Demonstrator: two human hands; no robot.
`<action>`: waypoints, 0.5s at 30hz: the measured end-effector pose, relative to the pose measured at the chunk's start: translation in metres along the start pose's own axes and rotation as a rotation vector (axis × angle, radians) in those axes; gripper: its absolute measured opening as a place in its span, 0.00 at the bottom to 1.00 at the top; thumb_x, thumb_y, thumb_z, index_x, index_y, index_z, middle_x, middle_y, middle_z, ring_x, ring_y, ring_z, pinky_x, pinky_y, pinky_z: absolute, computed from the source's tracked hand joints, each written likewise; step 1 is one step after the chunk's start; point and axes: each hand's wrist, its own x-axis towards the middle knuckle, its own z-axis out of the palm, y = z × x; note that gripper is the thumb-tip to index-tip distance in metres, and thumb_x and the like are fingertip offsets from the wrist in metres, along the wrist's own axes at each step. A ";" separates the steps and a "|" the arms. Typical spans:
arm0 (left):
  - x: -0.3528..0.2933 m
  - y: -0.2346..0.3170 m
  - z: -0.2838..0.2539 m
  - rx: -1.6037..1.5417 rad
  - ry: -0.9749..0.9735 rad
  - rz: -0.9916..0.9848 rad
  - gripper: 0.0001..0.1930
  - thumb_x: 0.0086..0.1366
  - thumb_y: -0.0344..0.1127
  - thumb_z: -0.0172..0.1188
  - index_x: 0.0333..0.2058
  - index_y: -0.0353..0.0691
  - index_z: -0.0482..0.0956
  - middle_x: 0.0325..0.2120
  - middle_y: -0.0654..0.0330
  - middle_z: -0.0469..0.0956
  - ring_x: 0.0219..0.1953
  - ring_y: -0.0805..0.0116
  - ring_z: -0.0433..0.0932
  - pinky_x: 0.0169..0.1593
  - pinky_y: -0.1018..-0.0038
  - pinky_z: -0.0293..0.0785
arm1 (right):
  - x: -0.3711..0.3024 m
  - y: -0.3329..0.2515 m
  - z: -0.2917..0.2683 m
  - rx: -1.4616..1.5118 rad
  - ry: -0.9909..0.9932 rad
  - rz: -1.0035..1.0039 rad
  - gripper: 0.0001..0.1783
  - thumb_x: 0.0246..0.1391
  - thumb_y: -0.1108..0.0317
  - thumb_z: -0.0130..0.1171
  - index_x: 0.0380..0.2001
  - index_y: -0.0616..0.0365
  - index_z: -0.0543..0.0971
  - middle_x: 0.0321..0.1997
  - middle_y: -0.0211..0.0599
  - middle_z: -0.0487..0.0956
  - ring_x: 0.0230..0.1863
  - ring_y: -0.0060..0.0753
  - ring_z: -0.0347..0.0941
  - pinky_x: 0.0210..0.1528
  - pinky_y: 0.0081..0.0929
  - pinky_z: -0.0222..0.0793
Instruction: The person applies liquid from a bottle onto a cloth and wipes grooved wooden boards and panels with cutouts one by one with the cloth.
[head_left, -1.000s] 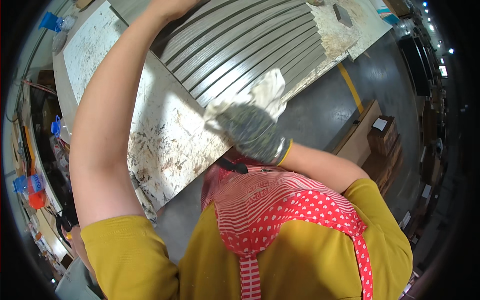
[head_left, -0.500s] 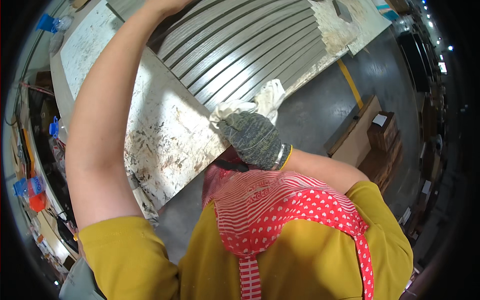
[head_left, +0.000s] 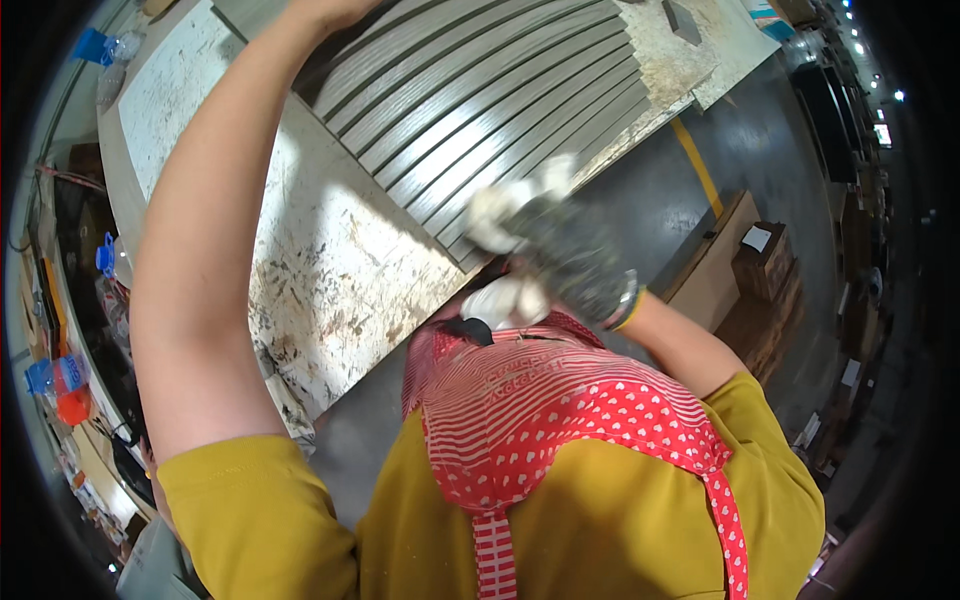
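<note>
A dark grey knitted glove covers my right hand (head_left: 580, 262), which is blurred by motion. It grips a white cloth (head_left: 500, 212) over the near corner of a grey slatted wood-grain panel (head_left: 470, 110), at the panel's right-hand edge. Part of the white cloth hangs below, against my red striped apron (head_left: 560, 400). My left arm reaches up across the worktable to the panel's far left side. Only the wrist and part of my left hand (head_left: 338, 10) show at the top edge; its fingers are out of the picture.
The paint-stained white worktable (head_left: 330, 290) carries the panel. On its far right part lies a small grey block (head_left: 682, 20). Clear bottles with blue tops (head_left: 95, 45) stand along the left. Cardboard boxes (head_left: 765, 265) sit on the floor at right, near a yellow line (head_left: 700, 170).
My right hand has moved to the right with the cloth, uncovering the panel's near corner. A hanging part of the cloth now shows against the apron. The left arm is practically still.
</note>
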 end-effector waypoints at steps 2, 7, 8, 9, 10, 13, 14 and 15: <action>-0.001 0.001 0.000 -0.060 0.012 0.017 0.28 0.62 0.55 0.42 0.56 0.44 0.66 0.59 0.56 0.61 0.61 0.55 0.56 0.62 0.54 0.50 | -0.014 -0.012 0.004 -0.474 -0.078 -0.020 0.15 0.47 0.60 0.60 0.31 0.57 0.70 0.30 0.34 0.71 0.28 0.30 0.65 0.32 0.28 0.62; 0.014 -0.009 0.010 0.027 0.028 0.041 0.28 0.62 0.55 0.42 0.55 0.44 0.66 0.59 0.56 0.62 0.61 0.55 0.56 0.62 0.54 0.50 | -0.012 -0.013 0.047 -1.649 -0.308 0.259 0.21 0.48 0.68 0.49 0.49 0.56 0.71 0.46 0.40 0.71 0.47 0.36 0.69 0.49 0.32 0.65; 0.016 -0.009 0.011 0.007 0.042 0.061 0.28 0.62 0.55 0.43 0.56 0.44 0.66 0.59 0.56 0.62 0.61 0.55 0.56 0.62 0.54 0.50 | -0.014 -0.024 0.030 -1.339 -0.369 0.185 0.20 0.49 0.68 0.52 0.48 0.55 0.72 0.45 0.40 0.72 0.47 0.37 0.69 0.49 0.32 0.65; 0.018 -0.008 0.014 0.003 0.043 0.069 0.28 0.62 0.55 0.43 0.56 0.44 0.66 0.59 0.56 0.62 0.61 0.55 0.56 0.62 0.54 0.50 | -0.012 -0.037 0.014 -1.027 -0.418 0.111 0.19 0.50 0.68 0.55 0.48 0.54 0.73 0.44 0.41 0.72 0.46 0.38 0.69 0.49 0.32 0.65; 0.018 -0.005 0.015 0.019 0.015 0.050 0.28 0.62 0.55 0.43 0.56 0.44 0.66 0.59 0.56 0.62 0.61 0.55 0.56 0.62 0.54 0.49 | -0.009 -0.046 -0.001 -1.027 -0.411 0.113 0.19 0.50 0.68 0.55 0.48 0.54 0.73 0.44 0.41 0.72 0.46 0.38 0.69 0.49 0.32 0.65; 0.009 -0.008 0.007 0.029 -0.005 -0.008 0.28 0.62 0.55 0.42 0.56 0.44 0.66 0.59 0.56 0.62 0.62 0.55 0.56 0.62 0.55 0.49 | -0.005 -0.056 -0.024 -0.933 -0.029 0.253 0.19 0.52 0.68 0.54 0.49 0.53 0.73 0.45 0.42 0.73 0.48 0.42 0.69 0.52 0.34 0.64; 0.012 -0.007 0.006 0.010 0.003 -0.003 0.28 0.62 0.55 0.42 0.56 0.44 0.66 0.59 0.56 0.62 0.62 0.55 0.56 0.62 0.55 0.49 | -0.005 -0.052 -0.028 -1.016 0.093 0.328 0.20 0.51 0.66 0.54 0.49 0.53 0.72 0.46 0.43 0.73 0.50 0.43 0.68 0.54 0.33 0.62; 0.011 -0.005 0.006 0.031 0.007 -0.006 0.29 0.62 0.55 0.42 0.56 0.43 0.66 0.59 0.56 0.61 0.62 0.55 0.56 0.62 0.55 0.49 | -0.009 -0.043 -0.029 -0.997 0.102 0.325 0.18 0.53 0.68 0.52 0.49 0.56 0.72 0.48 0.43 0.73 0.50 0.44 0.67 0.54 0.34 0.62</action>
